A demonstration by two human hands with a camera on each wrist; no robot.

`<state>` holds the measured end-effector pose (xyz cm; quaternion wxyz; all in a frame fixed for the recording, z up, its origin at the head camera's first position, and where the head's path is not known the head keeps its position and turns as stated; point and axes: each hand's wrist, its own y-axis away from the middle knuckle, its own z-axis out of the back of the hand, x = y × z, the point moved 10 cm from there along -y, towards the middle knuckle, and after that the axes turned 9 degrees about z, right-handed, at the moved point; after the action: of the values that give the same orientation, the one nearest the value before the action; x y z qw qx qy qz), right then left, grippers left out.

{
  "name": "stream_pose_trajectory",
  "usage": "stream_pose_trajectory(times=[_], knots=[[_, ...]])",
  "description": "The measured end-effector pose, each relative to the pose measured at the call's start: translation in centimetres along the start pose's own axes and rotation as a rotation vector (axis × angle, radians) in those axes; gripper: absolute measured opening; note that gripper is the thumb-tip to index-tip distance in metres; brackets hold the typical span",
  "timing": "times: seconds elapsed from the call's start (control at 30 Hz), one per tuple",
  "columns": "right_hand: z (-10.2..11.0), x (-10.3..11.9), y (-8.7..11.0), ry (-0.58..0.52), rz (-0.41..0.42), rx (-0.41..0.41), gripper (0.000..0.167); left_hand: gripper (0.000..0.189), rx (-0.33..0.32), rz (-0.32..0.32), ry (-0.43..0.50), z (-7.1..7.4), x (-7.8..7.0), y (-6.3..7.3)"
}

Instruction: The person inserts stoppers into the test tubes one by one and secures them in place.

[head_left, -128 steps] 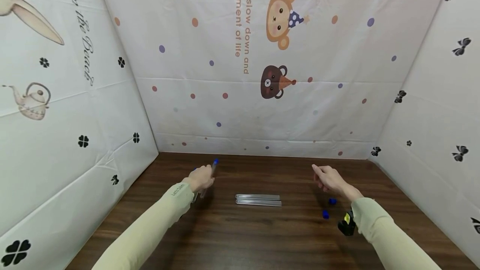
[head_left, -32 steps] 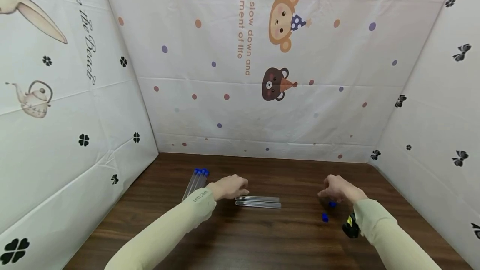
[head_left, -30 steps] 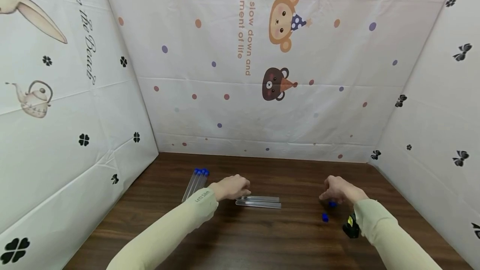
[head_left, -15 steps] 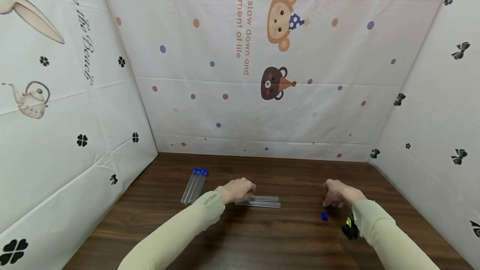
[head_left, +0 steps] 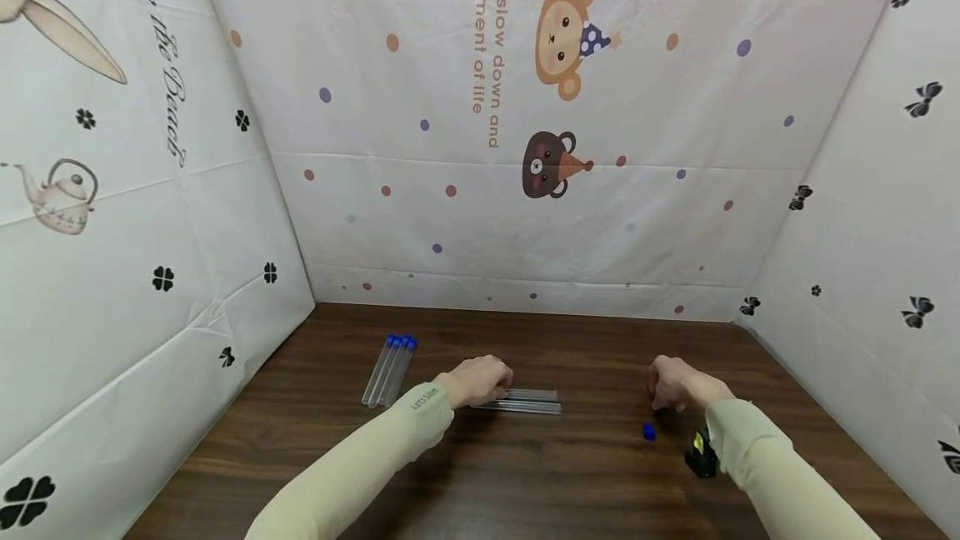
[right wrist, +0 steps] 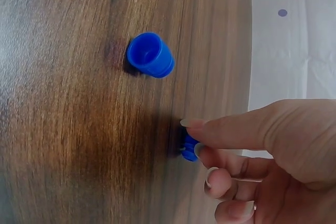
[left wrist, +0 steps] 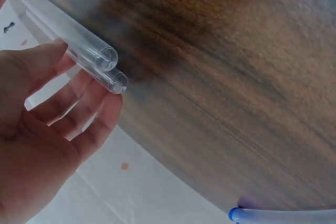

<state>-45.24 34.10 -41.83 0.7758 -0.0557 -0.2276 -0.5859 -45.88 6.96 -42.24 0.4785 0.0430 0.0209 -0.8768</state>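
My left hand [head_left: 480, 379] is at the closed ends of two clear test tubes [head_left: 532, 408], which lie side by side on the wooden table. In the left wrist view, thumb and fingers pinch the farther test tube [left wrist: 113, 81]; the nearer test tube [left wrist: 79, 32] lies alongside. On the right, my right hand [head_left: 675, 382] pinches a small blue cap [right wrist: 190, 150] between thumb and index finger, its other fingers curled loosely. That cap is hidden in the head view. A second blue cap [right wrist: 151, 56] lies nearby, its hollow end showing.
Several clear test tubes with blue caps [head_left: 388, 373] lie together at the table's left. Beside the right wrist is a black object with a yellow patch [head_left: 701, 454]. White printed sheets [head_left: 480, 223] wall the table [head_left: 525, 482] at the back and both sides.
The left hand has left the capped test tubes and moved right to the two uncapped ones. The right hand has come down over one blue cap and now pinches it.
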Motion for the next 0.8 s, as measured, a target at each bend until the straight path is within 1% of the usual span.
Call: stream_pose_trajectory(times=[0.1,0.23,0.3,0.33,0.43,0.53,0.6,0.7,0.8], knots=[[0.09,-0.1,0.03,0.0,-0.004,-0.008,0.012,0.014,-0.006,0.004,-0.017,-0.15,0.0,-0.17],[0.17,-0.16,0.07,-0.019,0.0,-0.013,0.011,0.017,-0.014,0.002,-0.033,-0.16,-0.16,-0.37],[0.25,-0.16,0.12,-0.022,0.004,-0.015,0.01,0.017,-0.018,-0.008,-0.038,-0.13,-0.3,-0.45],[0.28,-0.17,0.16,-0.021,0.003,-0.017,0.01,0.017,-0.031,-0.023,-0.046,0.03,-0.48,-0.41],[0.29,-0.22,0.27,-0.011,0.005,-0.019,0.006,0.014,-0.03,-0.029,-0.054,0.11,-0.68,-0.38],[0.25,-0.33,0.31,-0.006,0.007,-0.019,0.004,0.014,-0.03,-0.015,-0.073,0.01,-0.76,-0.4],[0.2,-0.45,0.27,-0.008,0.01,-0.021,0.005,0.015,-0.02,0.009,-0.084,-0.33,-0.63,-0.56],[0.15,-0.69,0.14,-0.012,0.001,-0.026,0.007,0.015,-0.027,0.02,-0.111,-0.59,-0.59,-0.69],[0.21,-0.82,0.04,-0.028,-0.011,-0.043,0.011,0.01,-0.035,0.025,-0.132,-0.54,-0.53,-0.67]])
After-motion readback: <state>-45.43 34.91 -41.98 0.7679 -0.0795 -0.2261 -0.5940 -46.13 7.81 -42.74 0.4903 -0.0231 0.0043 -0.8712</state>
